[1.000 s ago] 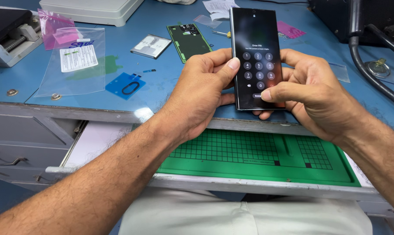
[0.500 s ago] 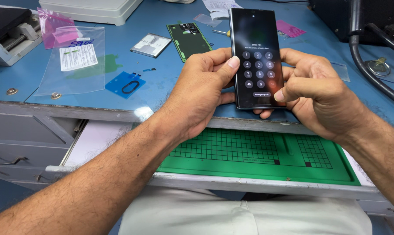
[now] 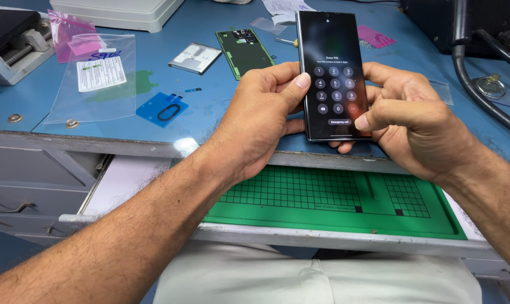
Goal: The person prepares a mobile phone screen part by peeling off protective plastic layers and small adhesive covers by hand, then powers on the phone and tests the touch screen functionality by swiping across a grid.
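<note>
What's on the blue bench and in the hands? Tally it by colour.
Black: 1 phone, held by left hand and right hand
Green: 1 back cover
Blue: 1 adhesive sheet
Pink: 2 bags
Clear: 1 bag
Total: 6

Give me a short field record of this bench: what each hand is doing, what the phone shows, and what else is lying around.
Left hand: grips phone by its left edge
Right hand: supports phone's right side, thumb on lower screen
Phone screen: lit, number keypad
Bench: blue top
Behind phone: green back cover, clear bag, blue adhesive piece
Open drawer: green grid mat
</note>
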